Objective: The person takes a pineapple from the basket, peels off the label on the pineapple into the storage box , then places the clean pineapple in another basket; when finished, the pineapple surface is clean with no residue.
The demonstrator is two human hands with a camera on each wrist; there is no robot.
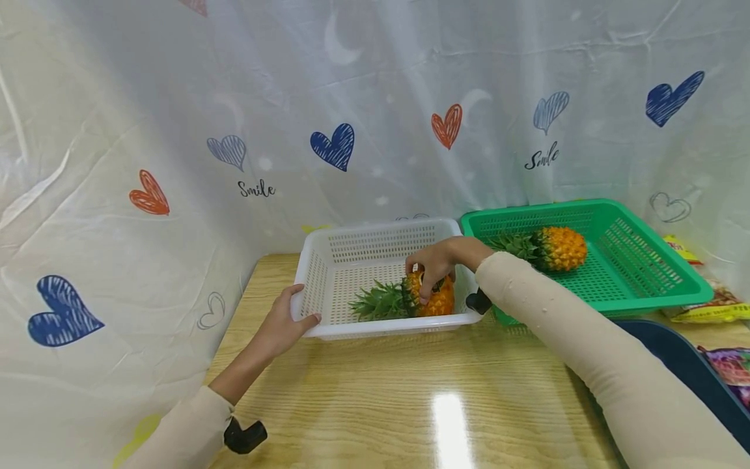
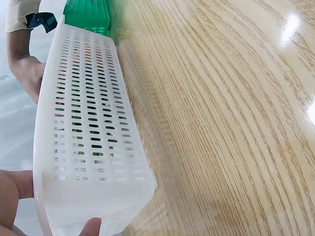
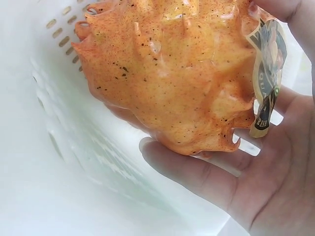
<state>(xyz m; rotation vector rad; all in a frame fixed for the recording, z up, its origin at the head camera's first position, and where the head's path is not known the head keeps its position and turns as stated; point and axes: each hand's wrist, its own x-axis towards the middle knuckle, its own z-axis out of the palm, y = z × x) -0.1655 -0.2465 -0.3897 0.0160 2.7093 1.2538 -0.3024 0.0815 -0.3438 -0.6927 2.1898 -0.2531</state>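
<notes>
A white perforated plastic basket [image 1: 387, 326] stands on the wooden table, its left front corner gripped by my left hand [image 1: 284, 329]. The thumb lies over the front rim, while the other fingers are at the left side. Inside the basket at the right lies an orange pineapple [image 1: 443, 303], its green crown pointing left. My right hand [image 1: 438, 262] holds that pineapple from above, with fingers and thumb spread around its body. In the right wrist view, a dark paper label [image 3: 268, 73] hangs on the pineapple [image 3: 167, 73] beside the palm.
A green basket [image 1: 656, 301] adjoins the white one on the right and holds another pineapple [image 1: 564, 249]. Nearer me on the right is a dark blue tray [image 1: 662, 342], partly behind my right sleeve. Snack bags [image 1: 711, 309] lie at the far right. A printed curtain [image 1: 387, 85] hangs behind.
</notes>
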